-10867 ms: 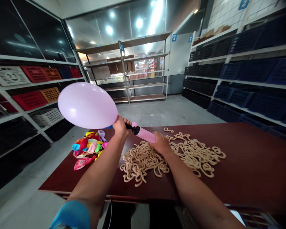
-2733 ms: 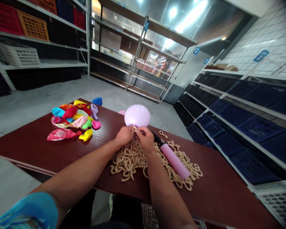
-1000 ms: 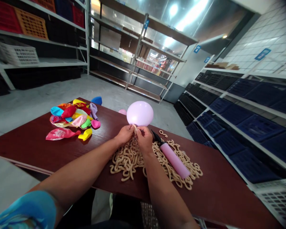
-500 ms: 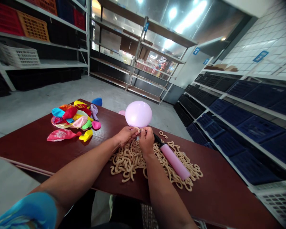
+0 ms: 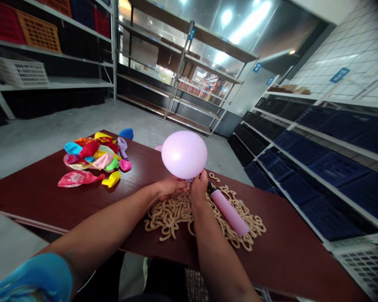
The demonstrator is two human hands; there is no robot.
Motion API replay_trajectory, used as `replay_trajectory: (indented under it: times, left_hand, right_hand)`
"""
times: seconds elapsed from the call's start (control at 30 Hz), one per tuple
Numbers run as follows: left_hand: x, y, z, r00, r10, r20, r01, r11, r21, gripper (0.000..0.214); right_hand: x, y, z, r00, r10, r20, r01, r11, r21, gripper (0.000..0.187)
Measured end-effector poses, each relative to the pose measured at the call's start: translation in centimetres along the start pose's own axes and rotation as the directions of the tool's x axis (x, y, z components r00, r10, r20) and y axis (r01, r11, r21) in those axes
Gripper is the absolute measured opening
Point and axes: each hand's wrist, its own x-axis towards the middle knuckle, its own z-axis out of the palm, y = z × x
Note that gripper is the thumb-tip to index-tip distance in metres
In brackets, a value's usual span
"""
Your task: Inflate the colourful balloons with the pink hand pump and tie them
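A glossy, pale lilac, inflated rubber balloon (image 5: 184,153) was held up above a dark reddish-brown wooden table (image 5: 290,239), its rounded body tilted away from the person and its neck pointing down toward them. The bare left hand (image 5: 173,187) was grasping the balloon near the neck, its fingers gathered in from the left, while the bare right hand (image 5: 199,184) gripped the same spot from the right, thumb side uppermost. The fingertips overlapped there and the detail was small, so exactly how each finger lay on the neck could not be told. Below the hands spread a heap of beige, curled, rope-like pieces (image 5: 170,214), and to its right a pink cylindrical hand pump with a black nozzle (image 5: 229,212) rested across more of them. One small beige curled piece (image 5: 214,177) lay apart, just beyond the pump's nozzle. Toward the table's left side sat a loose pile of limp, multicoloured rubber balloons (image 5: 96,153), with a limp red patterned balloon (image 5: 79,178) and a limp yellow balloon (image 5: 111,179) at its near edge. A bright blue patterned sleeve (image 5: 34,277) covered the upper left arm.
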Motion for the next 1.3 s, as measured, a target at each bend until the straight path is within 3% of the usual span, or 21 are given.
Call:
replay_trajectory:
  times: [0.27, 0.4, 0.5, 0.57, 0.7, 0.8, 0.9, 1.0, 1.1, 1.17, 1.27, 1.3]
  left_hand:
    - [-0.3, 0.5, -0.8, 1.0, 0.016, 0.014, -0.017, 0.997, 0.074, 0.022]
    - [-0.1, 0.6, -1.5, 0.985, 0.145, -0.088, -0.116, 0.954, 0.277, 0.028]
    - [0.3, 0.5, -2.4, 0.921, 0.317, -0.226, -0.171, 0.851, 0.497, 0.034]
    - [0.5, 0.5, -3.1, 0.872, 0.405, -0.277, -0.143, 0.75, 0.646, 0.039]
    - [0.7, 0.5, -4.5, 0.774, 0.527, -0.351, 0.024, 0.529, 0.848, 0.04]
    - [0.9, 0.4, -5.3, 0.727, 0.549, -0.412, 0.176, 0.431, 0.885, 0.033]
    - [1.2, 0.1, -5.9, 0.759, 0.505, -0.411, 0.221, 0.394, 0.892, 0.031]
    - [1.6, -0.4, -6.2, 0.797, 0.515, -0.315, 0.126, 0.369, 0.921, 0.041]
    - [1.9, -0.8, -6.3, 0.781, 0.556, -0.285, 0.127, 0.306, 0.944, 0.056]
    - [2.0, -0.9, -6.3, 0.773, 0.541, -0.333, 0.199, 0.291, 0.936, 0.058]
    - [2.0, -0.9, -6.1, 0.791, 0.483, -0.376, 0.246, 0.313, 0.917, 0.054]
    - [1.9, -0.8, -6.1, 0.807, 0.451, -0.38, 0.239, 0.339, 0.91, 0.054]
  right_hand:
    - [-0.4, 0.0, 0.7, 0.99, 0.132, 0.047, -0.137, 0.982, 0.126, 0.015]
    - [-0.2, 0.2, 0.9, 0.958, 0.275, 0.076, -0.285, 0.923, 0.258, 0.02]
    - [0.2, -0.2, 0.7, 0.931, 0.354, 0.087, -0.36, 0.853, 0.378, 0.024]
    - [0.3, -0.7, 0.5, 0.929, 0.349, 0.118, -0.363, 0.811, 0.458, 0.026]
    - [0.3, -1.5, 0.3, 0.95, 0.279, 0.141, -0.312, 0.8, 0.513, 0.029]
    - [0.6, -1.8, 0.4, 0.958, 0.269, 0.103, -0.283, 0.808, 0.516, 0.027]
    - [1.7, -1.7, 0.8, 0.956, 0.263, 0.133, -0.292, 0.791, 0.537, 0.024]
    - [3.4, -1.6, 1.7, 0.958, 0.227, 0.175, -0.287, 0.788, 0.544, 0.022]
    - [4.7, -1.5, 3.3, 0.94, 0.216, 0.266, -0.321, 0.823, 0.468, 0.023]
    - [4.8, -1.8, 4.9, 0.928, 0.198, 0.315, -0.305, 0.889, 0.342, 0.037]
    - [3.2, -2.9, 8.2, 0.924, 0.014, 0.381, -0.068, 0.989, 0.129, 0.052]
    - [2.4, -3.4, 9.5, 0.885, -0.086, 0.458, 0.06, 0.996, 0.071, 0.044]
